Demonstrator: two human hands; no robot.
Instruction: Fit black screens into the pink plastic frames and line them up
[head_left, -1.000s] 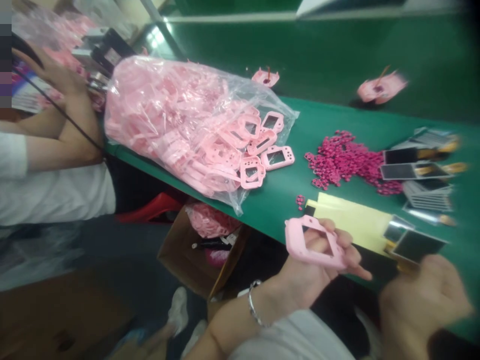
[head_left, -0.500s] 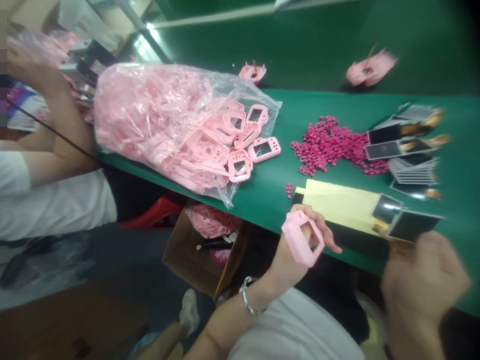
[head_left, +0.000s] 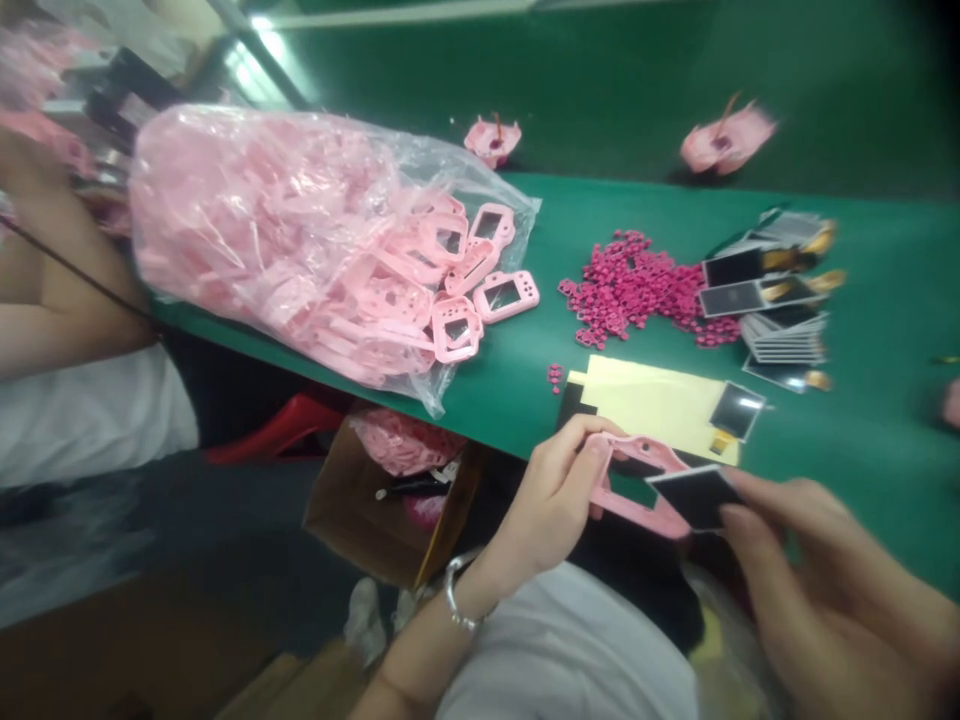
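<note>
Between thumb and fingers, my left hand (head_left: 551, 495) grips one end of a pink plastic frame (head_left: 643, 518) with a rectangular window. My right hand (head_left: 810, 580) pinches a small display screen (head_left: 696, 497) by its right edge. The screen overlaps the right end of the pink frame; whether the two touch I cannot tell. Just beyond my hands, a pale yellow sheet (head_left: 645, 395) lies on a black pad, and another screen (head_left: 739, 410) rests at its right end. A small magenta button piece (head_left: 555, 377) sits left of the sheet.
A clear bag (head_left: 277, 230) spills pink frames onto the green table (head_left: 637, 205). Magenta button pieces (head_left: 637, 290) are heaped beside stacked screens (head_left: 787, 335). Two pink shells (head_left: 724, 140) stand at the back. A co-worker's arm (head_left: 60, 240) is at left; a cardboard box (head_left: 360, 510) stands below.
My right hand has brought the screen left to the pink frame. My left hand has turned the frame, which now lies flatter. The whole view has shifted slightly.
</note>
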